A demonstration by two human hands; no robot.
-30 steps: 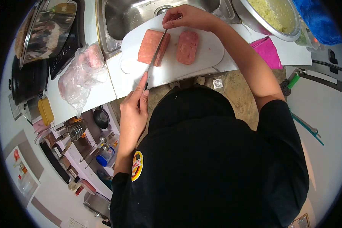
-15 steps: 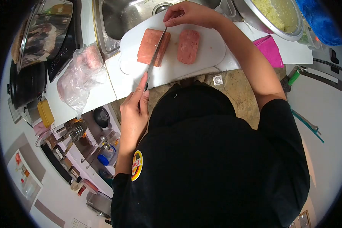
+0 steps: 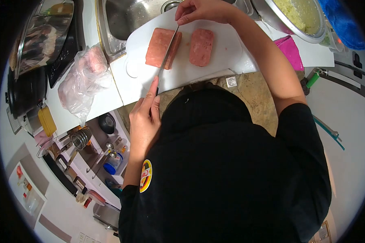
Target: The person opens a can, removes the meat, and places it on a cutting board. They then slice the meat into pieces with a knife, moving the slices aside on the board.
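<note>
The knife (image 3: 168,52) is held by the left hand (image 3: 145,118), its tip seemingly by the right hand (image 3: 199,11). Between them, upper centre, lies the meat block (image 3: 157,47).

My knife (image 3: 167,52) in shiny metal, smooth plastic-looking board (image 3: 144,77), glossy metal sink (image 3: 129,20), thin crinkled plastic bag (image 3: 85,87), smooth desk (image 3: 103,95), rough-looking floor (image 3: 251,91), my matt cloth shirt (image 3: 231,170).

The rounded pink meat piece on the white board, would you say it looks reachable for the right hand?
Likely yes: nothing covers the meat piece, though the right hand touches the steel knife.
</note>
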